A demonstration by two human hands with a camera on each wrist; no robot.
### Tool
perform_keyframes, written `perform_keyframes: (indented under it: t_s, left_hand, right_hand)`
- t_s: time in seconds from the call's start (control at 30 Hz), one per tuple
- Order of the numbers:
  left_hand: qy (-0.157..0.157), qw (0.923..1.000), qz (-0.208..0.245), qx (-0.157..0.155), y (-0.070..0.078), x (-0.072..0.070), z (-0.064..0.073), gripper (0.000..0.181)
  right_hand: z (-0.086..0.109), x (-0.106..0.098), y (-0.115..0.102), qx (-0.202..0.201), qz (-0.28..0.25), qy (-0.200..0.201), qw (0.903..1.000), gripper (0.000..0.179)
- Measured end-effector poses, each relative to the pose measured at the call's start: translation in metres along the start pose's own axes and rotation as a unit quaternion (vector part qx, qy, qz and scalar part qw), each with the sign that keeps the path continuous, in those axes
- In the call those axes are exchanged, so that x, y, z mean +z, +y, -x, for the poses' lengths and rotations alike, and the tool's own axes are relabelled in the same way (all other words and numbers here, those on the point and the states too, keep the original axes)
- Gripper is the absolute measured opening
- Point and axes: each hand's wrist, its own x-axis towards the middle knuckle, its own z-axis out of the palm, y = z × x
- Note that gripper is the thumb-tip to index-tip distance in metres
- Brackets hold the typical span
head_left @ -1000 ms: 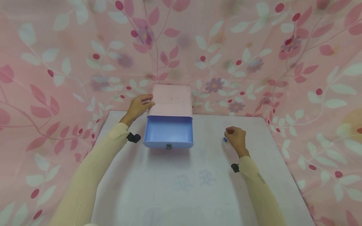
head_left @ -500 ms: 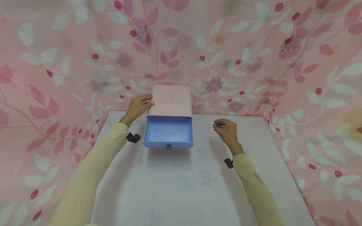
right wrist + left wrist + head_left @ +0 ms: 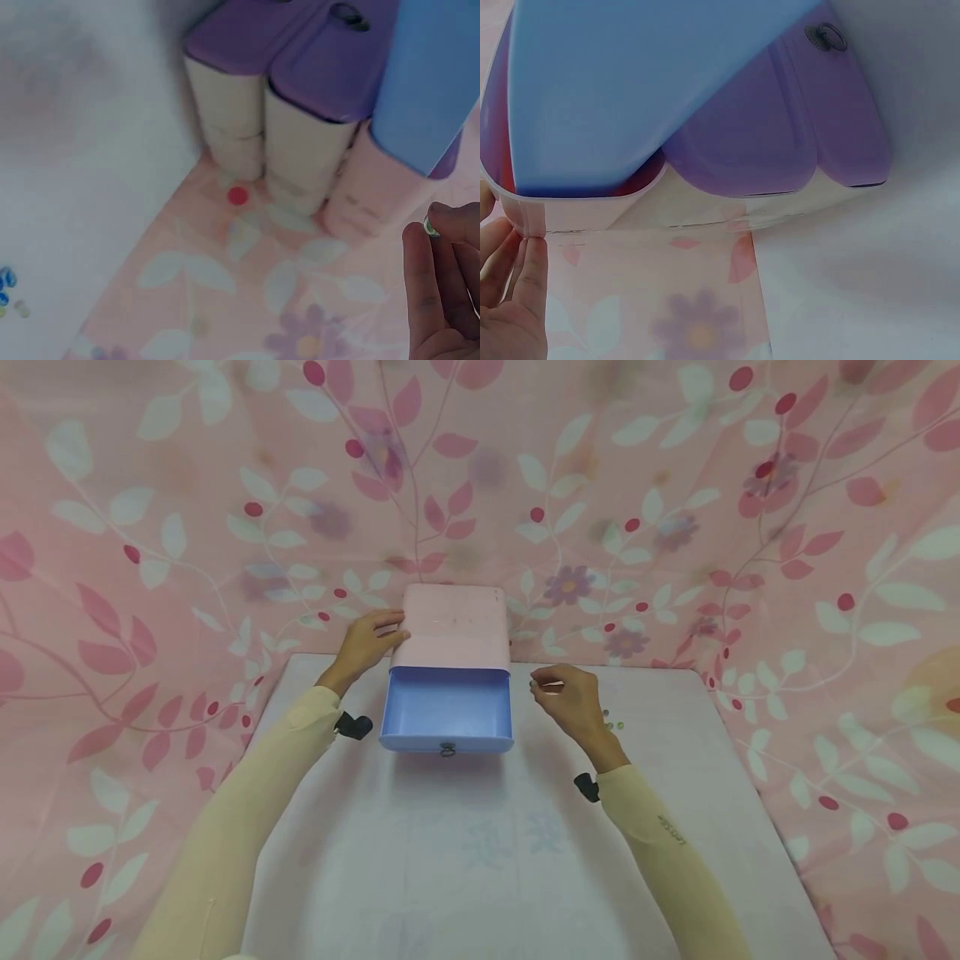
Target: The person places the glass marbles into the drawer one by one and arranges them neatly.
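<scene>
- At the bottom of the head view, two pale yellow sleeves reach in from the lower left and lower right, each with a small dark device beside its cuff.
- Under them spreads a white table, filling the lower middle of the frame.
- Near the centre, a light blue drawer stands open toward the person, a dark ring pull on its front.
- Right of centre, a few loose marbles lie on the table, just beyond the right wrist; the right wrist view shows blue, yellowish and pale ones at lower left.
- The right hand is right of the drawer, apart from it, thumb and fingertip closed in a pinch on one small marble, at the right edge of the right wrist view.
- Left of centre, the left hand has its fingers nearly straight, touching the side of the pink cabinet.
- Below the blue drawer, both wrist views show purple drawers.
- Behind everything, a pink flowered cloth fills the upper frame.
</scene>
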Motion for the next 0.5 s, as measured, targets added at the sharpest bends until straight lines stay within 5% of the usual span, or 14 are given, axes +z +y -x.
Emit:
perform_keyframes:
  t_s: [0.5]
  left_hand:
    - [0.000, 0.9998, 0.019, 0.007, -0.003, 0.000, -0.001, 0.048]
  right_hand:
    - [-0.004, 0.034, -0.036, -0.093, -0.054, -0.112, 0.9879, 0.018]
